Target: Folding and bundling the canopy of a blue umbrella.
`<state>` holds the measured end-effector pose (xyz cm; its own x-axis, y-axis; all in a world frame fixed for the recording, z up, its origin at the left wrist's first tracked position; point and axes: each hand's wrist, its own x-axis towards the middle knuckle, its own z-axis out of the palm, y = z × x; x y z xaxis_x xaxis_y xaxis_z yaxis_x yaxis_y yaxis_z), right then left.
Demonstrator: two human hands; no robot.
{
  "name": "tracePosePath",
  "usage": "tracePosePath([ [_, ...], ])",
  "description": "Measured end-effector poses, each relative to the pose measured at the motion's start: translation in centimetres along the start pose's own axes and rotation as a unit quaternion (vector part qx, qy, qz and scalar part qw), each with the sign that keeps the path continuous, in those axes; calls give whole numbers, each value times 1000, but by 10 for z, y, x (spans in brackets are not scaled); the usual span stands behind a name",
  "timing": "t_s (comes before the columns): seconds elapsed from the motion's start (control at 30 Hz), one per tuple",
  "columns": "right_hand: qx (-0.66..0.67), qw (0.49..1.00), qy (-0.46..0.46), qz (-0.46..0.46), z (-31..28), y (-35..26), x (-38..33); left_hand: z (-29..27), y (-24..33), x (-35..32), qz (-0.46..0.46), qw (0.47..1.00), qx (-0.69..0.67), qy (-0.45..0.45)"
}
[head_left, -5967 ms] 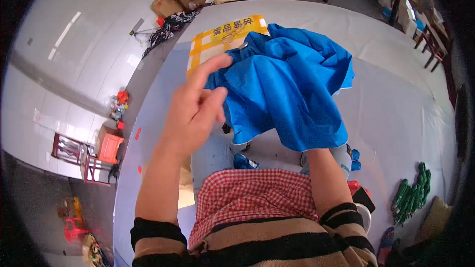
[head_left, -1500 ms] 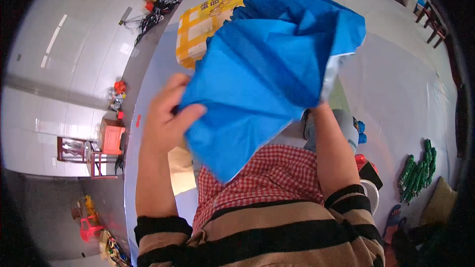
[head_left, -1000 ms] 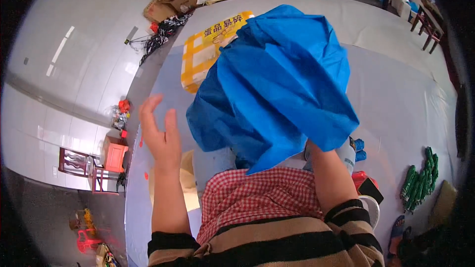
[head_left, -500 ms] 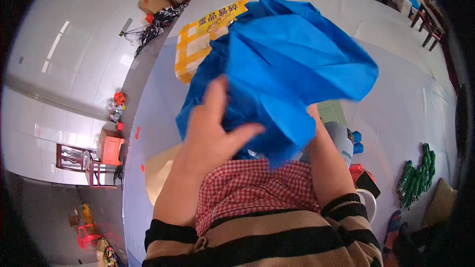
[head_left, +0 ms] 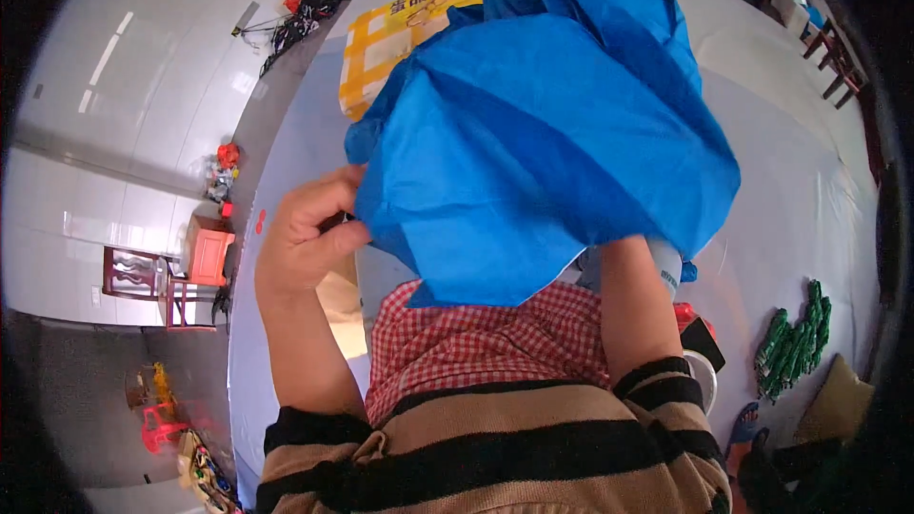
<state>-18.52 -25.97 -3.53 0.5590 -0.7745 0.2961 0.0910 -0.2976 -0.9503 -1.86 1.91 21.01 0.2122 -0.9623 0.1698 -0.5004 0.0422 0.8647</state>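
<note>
A large piece of thin blue fabric (head_left: 533,133), creased and partly bunched at its far side, spreads out in front of me. My left hand (head_left: 309,233) has its fingers bent closed on the fabric's left edge. My right hand goes under the fabric from the near right. Only the wrist shows there, so its fingers are hidden. A red-and-white checked cloth (head_left: 476,352) lies across my lap, just below the fabric's near edge. Behind the fabric, a yellow-and-white checked package (head_left: 381,43) is partly covered by it.
The pale covered table (head_left: 286,400) carries a tan sheet (head_left: 343,309) beside my left forearm. Close to my right arm are a dark flat object (head_left: 702,343) and a white round rim (head_left: 703,379). Green bundles (head_left: 795,347) lie farther right. A wooden chair (head_left: 133,271) stands at the left.
My left hand has moved left and closed on the fabric edge from an open, spread pose. The fabric has opened out wider, and its near edge has swung left.
</note>
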Motion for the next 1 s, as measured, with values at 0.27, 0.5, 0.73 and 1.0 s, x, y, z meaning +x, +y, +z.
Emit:
tracePosePath([
  [0.27, -66, 995, 57, -52, 1, -23, 8, -16, -41, -38, 8, 970, -219, 103],
  [0.5, -213, 972, 76, -66, 13, 2, -2, 67, -50, -2, 21, 971, -35, 236],
  [0.73, -62, 988, 122, -72, 21, 8, 9, 109, -65, 37, 19, 928, 165, 334],
  [1.0, -175, 973, 115, -93, 19, 7, 8, 102, -70, 67, 152, 880, 301, 333],
])
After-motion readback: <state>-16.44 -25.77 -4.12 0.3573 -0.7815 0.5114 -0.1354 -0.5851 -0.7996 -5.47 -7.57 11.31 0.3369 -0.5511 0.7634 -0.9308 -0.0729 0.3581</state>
